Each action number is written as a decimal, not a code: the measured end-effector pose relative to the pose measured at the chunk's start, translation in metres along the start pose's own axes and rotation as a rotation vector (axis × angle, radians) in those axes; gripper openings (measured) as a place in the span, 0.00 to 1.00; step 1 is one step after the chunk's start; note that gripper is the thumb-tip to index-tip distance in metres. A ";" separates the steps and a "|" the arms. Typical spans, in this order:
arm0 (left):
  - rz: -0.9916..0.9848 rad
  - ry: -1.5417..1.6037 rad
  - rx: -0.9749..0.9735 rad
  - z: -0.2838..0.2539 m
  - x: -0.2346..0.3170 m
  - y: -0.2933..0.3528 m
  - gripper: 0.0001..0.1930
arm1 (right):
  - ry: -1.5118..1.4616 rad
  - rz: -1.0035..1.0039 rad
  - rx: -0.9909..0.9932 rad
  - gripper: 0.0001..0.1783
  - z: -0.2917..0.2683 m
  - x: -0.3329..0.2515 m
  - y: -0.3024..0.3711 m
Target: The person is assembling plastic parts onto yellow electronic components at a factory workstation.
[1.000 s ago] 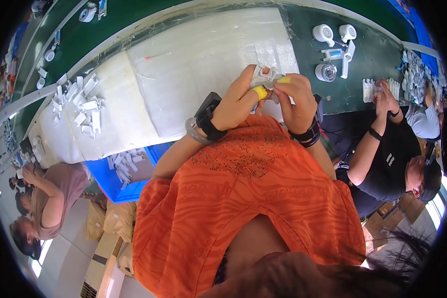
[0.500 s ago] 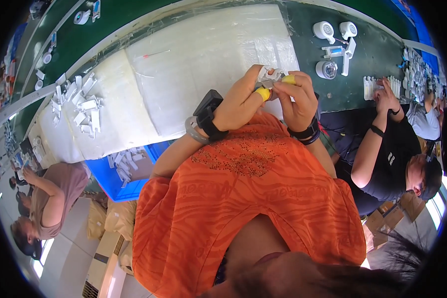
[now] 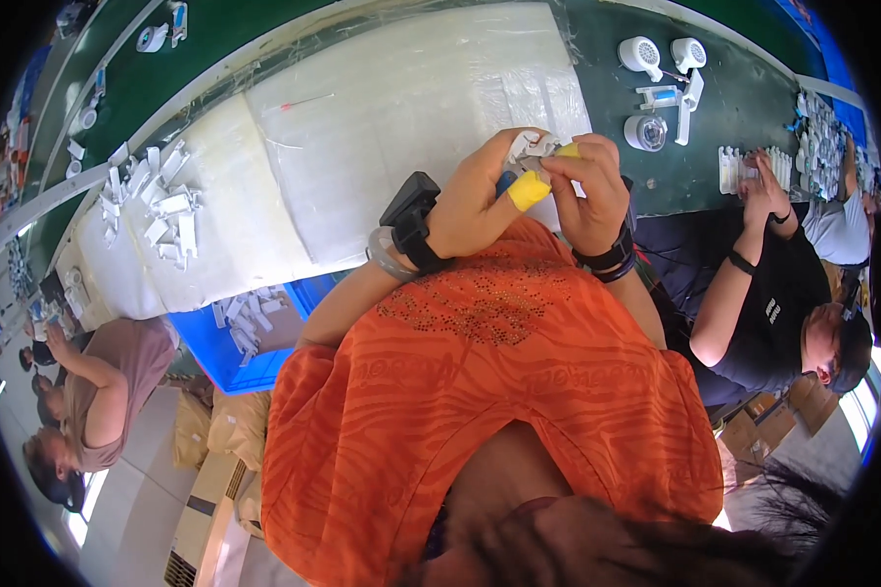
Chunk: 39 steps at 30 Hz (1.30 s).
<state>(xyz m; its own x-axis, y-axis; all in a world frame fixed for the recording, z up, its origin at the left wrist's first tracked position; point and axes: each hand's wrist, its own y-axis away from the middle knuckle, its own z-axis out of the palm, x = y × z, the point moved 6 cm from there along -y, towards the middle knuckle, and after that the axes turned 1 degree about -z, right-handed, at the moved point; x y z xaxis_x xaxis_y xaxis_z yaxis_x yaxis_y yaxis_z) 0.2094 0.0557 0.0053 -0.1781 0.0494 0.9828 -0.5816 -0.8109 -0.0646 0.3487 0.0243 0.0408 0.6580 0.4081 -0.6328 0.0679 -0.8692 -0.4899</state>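
Note:
Close together near the table's front edge, both my hands are around a small white plastic part point(image 3: 531, 147) with a greyish piece at its lower side. My left hand point(image 3: 475, 201) is closed round its left side, the thumb wrapped in yellow tape and stretched toward the right hand. Something dark blue shows beneath that thumb, too small to name. My right hand point(image 3: 589, 191) pinches the part's right side with thumb and fingertips; yellow tape also covers a finger there. The fingers hide much of the part.
A white padded sheet point(image 3: 392, 127) covers the table, with loose white plastic pieces point(image 3: 171, 205) at left. A blue bin point(image 3: 235, 377) holds more below. Round white fan-like units point(image 3: 641, 57) lie at right on the green surface. Co-workers sit on either side, one in black point(image 3: 768, 313).
My left thumb has straightened and lifted, so more of its yellow tape shows, and a dark blue bit appears beside it. The white part stays in nearly the same place.

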 end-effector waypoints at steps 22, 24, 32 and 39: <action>-0.301 -0.050 0.032 -0.017 -0.036 -0.002 0.16 | 0.013 0.039 -0.030 0.11 0.024 0.012 -0.001; -0.378 0.101 0.020 -0.028 -0.051 -0.009 0.20 | 0.009 0.012 -0.165 0.09 0.022 0.028 -0.007; -0.188 0.152 0.391 -0.199 -0.054 -0.078 0.26 | 0.581 0.412 0.164 0.20 -0.087 0.219 0.049; -0.047 0.380 0.746 -0.333 -0.064 -0.083 0.16 | 0.765 0.789 -0.162 0.35 -0.077 0.277 0.058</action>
<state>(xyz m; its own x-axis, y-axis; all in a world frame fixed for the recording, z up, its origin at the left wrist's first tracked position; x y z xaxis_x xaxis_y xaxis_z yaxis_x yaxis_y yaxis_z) 0.0050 0.3143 -0.1097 -0.5001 0.1775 0.8476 0.0588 -0.9695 0.2378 0.5928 0.0654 -0.1169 0.8450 -0.5074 -0.1686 -0.5138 -0.8579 0.0070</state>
